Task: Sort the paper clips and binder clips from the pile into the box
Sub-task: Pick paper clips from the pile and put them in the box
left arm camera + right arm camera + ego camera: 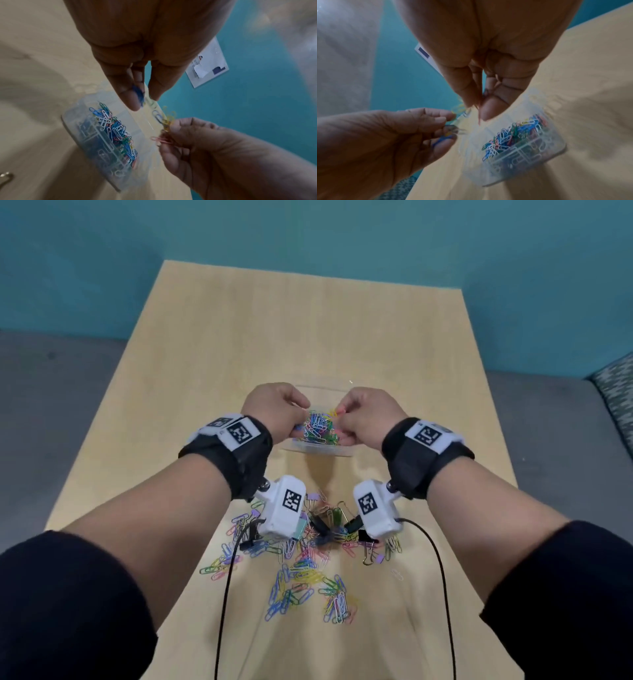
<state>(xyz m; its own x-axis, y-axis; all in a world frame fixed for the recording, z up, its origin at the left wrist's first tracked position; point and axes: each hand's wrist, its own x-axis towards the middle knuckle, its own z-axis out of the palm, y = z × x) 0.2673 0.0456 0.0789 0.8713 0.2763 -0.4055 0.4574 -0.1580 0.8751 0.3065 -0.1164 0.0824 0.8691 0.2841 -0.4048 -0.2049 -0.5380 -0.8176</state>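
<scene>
Box point(317, 451) already heaped with paper clips point(318, 429). Left hand point(274, 409) and right hand point(366, 412) hover over box, each grip pinching few clips. Big pile point(301, 559) plus binder clips point(368, 544) on tabletop point(239, 337) nearside of box, so maybe halfway.

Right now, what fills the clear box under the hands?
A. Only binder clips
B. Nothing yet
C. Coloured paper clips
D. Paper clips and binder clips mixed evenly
C: the clear box holds a heap of coloured paper clips; the binder clips that show lie in the pile on the table.
</scene>
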